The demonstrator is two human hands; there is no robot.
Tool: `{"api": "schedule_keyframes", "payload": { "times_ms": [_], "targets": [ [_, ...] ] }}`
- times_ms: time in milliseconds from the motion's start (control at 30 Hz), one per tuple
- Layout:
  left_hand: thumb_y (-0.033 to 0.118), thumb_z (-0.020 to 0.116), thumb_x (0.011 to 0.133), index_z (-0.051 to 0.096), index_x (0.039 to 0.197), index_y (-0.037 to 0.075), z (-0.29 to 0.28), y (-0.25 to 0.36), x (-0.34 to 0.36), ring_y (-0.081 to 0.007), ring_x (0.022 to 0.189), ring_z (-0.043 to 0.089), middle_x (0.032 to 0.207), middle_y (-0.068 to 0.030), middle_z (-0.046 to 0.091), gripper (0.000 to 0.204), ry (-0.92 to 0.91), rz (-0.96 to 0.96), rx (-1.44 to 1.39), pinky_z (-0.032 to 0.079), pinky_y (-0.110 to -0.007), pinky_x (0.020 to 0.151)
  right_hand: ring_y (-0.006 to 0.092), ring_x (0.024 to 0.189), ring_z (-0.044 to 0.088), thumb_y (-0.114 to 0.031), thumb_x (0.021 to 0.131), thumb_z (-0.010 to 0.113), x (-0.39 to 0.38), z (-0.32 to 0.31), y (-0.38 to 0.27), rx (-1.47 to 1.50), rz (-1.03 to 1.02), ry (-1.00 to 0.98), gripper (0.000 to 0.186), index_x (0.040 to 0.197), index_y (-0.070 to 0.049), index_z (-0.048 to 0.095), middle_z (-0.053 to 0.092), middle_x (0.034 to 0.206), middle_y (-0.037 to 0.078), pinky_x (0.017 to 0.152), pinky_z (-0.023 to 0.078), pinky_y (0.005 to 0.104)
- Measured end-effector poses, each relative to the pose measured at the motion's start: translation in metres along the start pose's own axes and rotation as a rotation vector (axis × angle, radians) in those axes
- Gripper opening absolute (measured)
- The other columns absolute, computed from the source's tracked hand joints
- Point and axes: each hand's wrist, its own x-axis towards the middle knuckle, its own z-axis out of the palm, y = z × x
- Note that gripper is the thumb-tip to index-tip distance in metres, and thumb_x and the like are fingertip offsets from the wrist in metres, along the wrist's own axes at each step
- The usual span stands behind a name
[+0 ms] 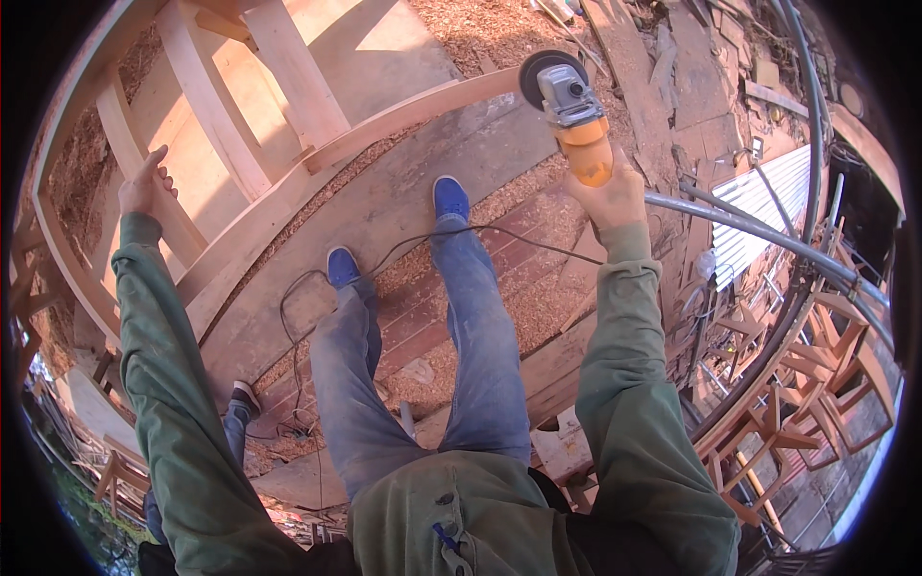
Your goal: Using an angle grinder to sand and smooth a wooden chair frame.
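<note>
My right hand (615, 195) is wrapped around the orange body of an angle grinder (588, 152). The tool has a grey metal head, and its dark round disc (531, 71) points away from me, beside the end of a curved wooden rail (423, 110). On the left, my left hand (146, 188) is over a slat of a large pale wooden frame (216, 115). Its thumb stands apart and the fingers are loosely bent, with nothing visible in them. Whether it touches the slat I cannot tell.
A dark cord (499, 230) runs across my legs and loops near my left shoe. Wood shavings (423, 336) cover the planks. At right are metal pipes (768, 233), a corrugated sheet (764, 216) and stacked wooden frames (797, 394). Another person's shoe (246, 396) shows at left.
</note>
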Motion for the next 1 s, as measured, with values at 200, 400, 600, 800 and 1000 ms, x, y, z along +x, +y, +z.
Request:
{"api": "schedule_keyframes", "payload": {
  "times_ms": [200,400,600,800,1000],
  "targets": [
    [0.021,0.081,0.073,0.056,0.096,0.005,-0.004,0.001,0.001,-0.0138,0.051,0.052,0.066,-0.0026,0.052,0.038,0.025,0.003,0.018,0.045,-0.030,0.045,0.0281,0.079,0.070,-0.027,0.068,0.079,0.002,-0.036,0.031,0.242,0.039,0.179,0.054,0.108,0.004,0.060,0.070,0.087,0.018,0.072,0.054,0.0369],
    [0.022,0.081,0.073,0.057,0.098,0.005,0.003,0.000,-0.003,-0.0130,0.051,0.052,0.067,-0.0022,0.053,0.039,0.018,0.000,0.001,0.045,-0.029,0.046,0.0281,0.077,0.070,-0.026,0.070,0.078,-0.018,-0.015,0.015,0.192,-0.006,0.130,0.051,0.107,0.003,0.060,0.069,0.083,0.017,0.069,0.054,0.0366],
    [0.021,0.082,0.072,0.057,0.098,0.005,-0.003,-0.001,-0.004,-0.0132,0.051,0.052,0.069,-0.0027,0.053,0.040,0.016,0.033,-0.002,0.045,-0.029,0.046,0.0327,0.074,0.070,-0.027,0.070,0.077,-0.020,0.011,-0.020,0.061,-0.068,0.075,0.047,0.104,0.002,0.060,0.068,0.079,0.019,0.066,0.054,0.0382],
    [0.022,0.082,0.071,0.057,0.100,0.004,-0.003,-0.005,0.002,-0.0132,0.051,0.052,0.069,-0.0029,0.053,0.043,0.002,0.025,-0.018,0.046,-0.030,0.046,0.0382,0.084,0.067,-0.035,0.068,0.074,-0.027,0.048,-0.034,0.007,-0.036,-0.032,0.052,0.106,-0.004,0.057,0.069,0.085,0.019,0.073,0.052,0.0458],
    [0.023,0.083,0.070,0.057,0.100,0.002,0.007,0.001,-0.007,-0.0129,0.052,0.053,0.069,-0.0032,0.054,0.044,0.013,0.037,0.010,0.047,-0.030,0.047,0.0383,0.086,0.067,-0.036,0.069,0.073,-0.038,0.075,-0.053,-0.064,-0.071,-0.136,0.053,0.108,-0.006,0.055,0.068,0.087,0.019,0.074,0.052,0.0471]
  ]
}}
